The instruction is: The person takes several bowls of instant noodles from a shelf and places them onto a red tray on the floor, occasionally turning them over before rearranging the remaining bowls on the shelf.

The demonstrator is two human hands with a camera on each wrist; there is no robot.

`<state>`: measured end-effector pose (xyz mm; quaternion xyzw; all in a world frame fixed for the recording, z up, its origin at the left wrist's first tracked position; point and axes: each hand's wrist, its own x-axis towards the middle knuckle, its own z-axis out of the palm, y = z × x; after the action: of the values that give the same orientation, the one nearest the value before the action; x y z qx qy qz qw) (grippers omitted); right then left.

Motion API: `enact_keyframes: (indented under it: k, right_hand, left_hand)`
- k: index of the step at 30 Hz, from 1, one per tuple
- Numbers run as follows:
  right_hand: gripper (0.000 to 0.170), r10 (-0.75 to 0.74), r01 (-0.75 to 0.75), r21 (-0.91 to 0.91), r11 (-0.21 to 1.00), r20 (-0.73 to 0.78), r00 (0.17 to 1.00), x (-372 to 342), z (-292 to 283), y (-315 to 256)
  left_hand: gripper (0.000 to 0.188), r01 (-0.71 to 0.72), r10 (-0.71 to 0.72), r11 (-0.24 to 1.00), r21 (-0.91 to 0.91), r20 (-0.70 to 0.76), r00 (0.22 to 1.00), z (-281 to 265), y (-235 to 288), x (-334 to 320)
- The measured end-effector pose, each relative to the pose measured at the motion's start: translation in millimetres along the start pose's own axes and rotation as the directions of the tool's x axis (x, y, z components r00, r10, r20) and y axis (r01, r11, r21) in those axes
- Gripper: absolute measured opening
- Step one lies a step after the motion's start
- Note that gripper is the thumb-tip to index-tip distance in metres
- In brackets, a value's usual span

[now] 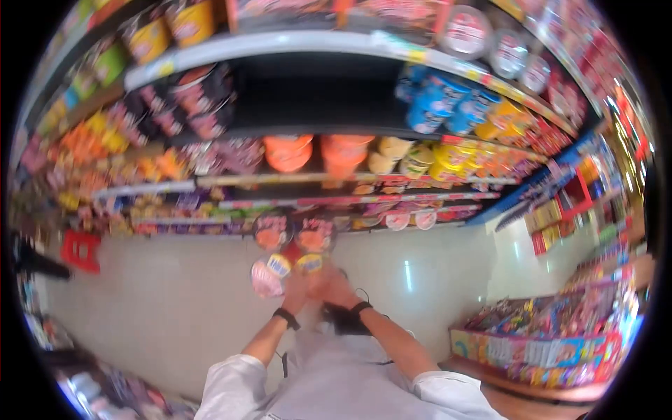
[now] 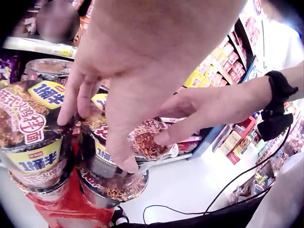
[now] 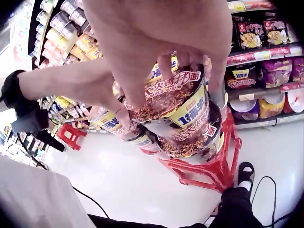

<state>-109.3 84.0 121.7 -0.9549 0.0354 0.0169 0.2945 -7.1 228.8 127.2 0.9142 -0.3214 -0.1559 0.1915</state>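
Note:
Black noodle cups point(image 1: 271, 232) stand in stacks on a red stool point(image 3: 209, 173) in front of the shelves. My right hand point(image 3: 166, 28) reaches down over a cup point(image 3: 166, 97) and grips its rim, with fingers on both sides. My left hand point(image 2: 137, 71) lies over the same group of cups, its fingers curled down around a cup point(image 2: 102, 142); in the right wrist view its fingertips touch the cup's near side. Another cup point(image 2: 33, 114) stands left of it in the left wrist view. The hands are close together and blurred in the head view.
A black shelf gap point(image 1: 315, 91) lies between dark cups and blue cups point(image 1: 437, 101). Orange tubs point(image 1: 343, 154) stand on the shelf below. A second red stool point(image 1: 82, 250) is on the floor at left, a snack display point(image 1: 539, 346) at right. Cables hang near the body.

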Motion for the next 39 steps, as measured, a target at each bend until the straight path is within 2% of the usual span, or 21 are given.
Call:
enact_keyframes:
  k: [1, 3, 6, 9, 12, 13, 16, 18, 19, 20, 22, 23, 26, 27, 29, 30, 33, 36, 37, 39]
  right_hand:
    - [0.047, 0.002, -0.002, 0.046, 0.999, 0.006, 1.0, 1.0, -4.7, -2.2]
    - [0.053, 0.176, -0.183, 0.437, 0.881, 0.057, 0.983, -7.4, -55.8, -22.6]
    - [0.051, 0.155, -0.158, 0.445, 0.881, 0.043, 0.987, -7.2, -65.2, -21.7]
    - [0.052, 0.167, -0.185, 0.403, 0.896, 0.08, 0.983, -4.9, -73.9, -31.1]
    - [0.053, 0.141, -0.137, 0.323, 0.936, 0.013, 0.99, -7.7, -65.9, -34.6]
    - [0.055, 0.086, -0.079, 0.274, 0.958, -0.011, 0.996, -8.6, -64.1, -33.8]
    - [0.05, 0.057, -0.044, 0.255, 0.966, -0.043, 0.997, -9.6, -58.8, -33.9]
    - [0.048, 0.106, -0.088, 0.256, 0.963, -0.059, 0.993, -7.9, -61.4, -36.2]
    - [0.047, 0.14, -0.118, 0.258, 0.959, -0.068, 0.988, -8.0, -62.5, -36.9]
    - [0.045, 0.201, -0.166, 0.322, 0.932, -0.079, 0.976, -6.6, -63.8, -36.2]
    - [0.043, 0.312, -0.243, 0.444, 0.863, -0.09, 0.946, -1.0, -66.3, -31.6]
    - [0.045, 0.34, -0.158, 0.578, 0.8, -0.22, 0.914, -1.0, -67.3, -33.0]
    - [0.059, 0.61, -0.433, 0.574, 0.695, -0.151, 0.778, -2.3, -63.1, -37.9]
    - [0.06, 0.638, -0.438, 0.664, 0.606, -0.077, 0.766, -0.4, -61.6, -38.6]
    - [0.061, 0.532, -0.395, 0.711, 0.582, 0.034, 0.846, 0.4, -9.2, 12.5]
    - [0.062, 0.469, -0.373, 0.733, 0.569, 0.083, 0.879, 2.4, -5.5, 17.5]
    - [0.063, 0.462, -0.288, 0.738, 0.61, -0.036, 0.886, -5.8, 0.9, 14.9]
    - [0.063, 0.562, -0.366, 0.806, 0.465, 0.051, 0.825, -6.3, -3.3, 6.0]
    - [0.062, 0.588, -0.424, 0.833, 0.355, 0.154, 0.794, -6.0, -23.2, -9.3]
    - [0.064, 0.534, -0.426, 0.854, 0.298, 0.221, 0.816, -10.4, -42.2, -20.8]
  left_hand:
    - [0.071, -0.064, 0.065, 0.989, 0.136, -0.002, 0.998, 5.2, -7.4, -2.9]
    - [0.085, -0.135, 0.145, 0.955, 0.265, -0.019, 0.989, -34.8, 23.5, -11.9]
    - [0.082, -0.117, 0.108, 0.956, 0.268, 0.046, 0.993, -40.5, 28.5, -13.8]
    - [0.067, -0.084, 0.081, 0.968, 0.237, 0.02, 0.996, -18.9, 18.5, -8.4]
    - [0.061, -0.018, 0.02, 0.97, 0.243, -0.002, 1.0, -11.8, 18.6, -4.7]
    - [0.06, -0.001, 0.003, 0.967, 0.253, -0.007, 1.0, -12.8, 19.5, -4.0]
    - [0.076, -0.061, 0.058, 0.957, 0.285, 0.019, 0.998, -14.7, 18.2, -11.2]
    - [0.083, -0.054, 0.049, 0.996, -0.067, -0.075, 0.996, -6.6, 12.1, -15.4]
    - [0.085, -0.048, 0.044, 0.997, -0.063, -0.057, 0.997, -4.4, 11.7, -17.5]
    - [0.086, -0.042, 0.04, 0.997, -0.06, -0.038, 0.999, -2.7, 11.6, -19.7]
    - [0.086, -0.042, 0.014, 0.951, 0.307, 0.092, 0.996, -11.5, 20.2, -10.9]
    - [0.093, -0.012, -0.04, 0.957, 0.291, 0.171, 0.984, -15.9, 23.1, -7.4]
    - [0.127, -0.048, 0.024, 0.946, 0.321, 0.078, 0.997, -25.7, 29.6, -13.2]
    - [0.132, -0.043, 0.004, 0.933, 0.358, 0.11, 0.994, -27.2, 31.9, -12.5]
    - [0.128, -0.07, 0.029, 0.914, 0.399, 0.109, 0.994, -35.0, 38.5, -17.2]
    - [0.126, -0.082, 0.042, 0.905, 0.417, 0.105, 0.994, -34.8, 40.7, -18.5]
    - [0.12, -0.045, 0.027, 0.911, 0.409, 0.051, 0.998, -22.0, 36.4, -16.2]
    - [0.114, -0.059, 0.076, 0.874, 0.483, -0.017, 0.997, 8.7, 14.5, -7.1]
    - [0.114, -0.053, 0.028, 0.878, 0.476, 0.06, 0.998, 4.6, 16.8, -7.2]
    - [0.113, -0.076, 0.048, 0.898, 0.434, 0.076, 0.996, -3.2, 18.6, -9.1]
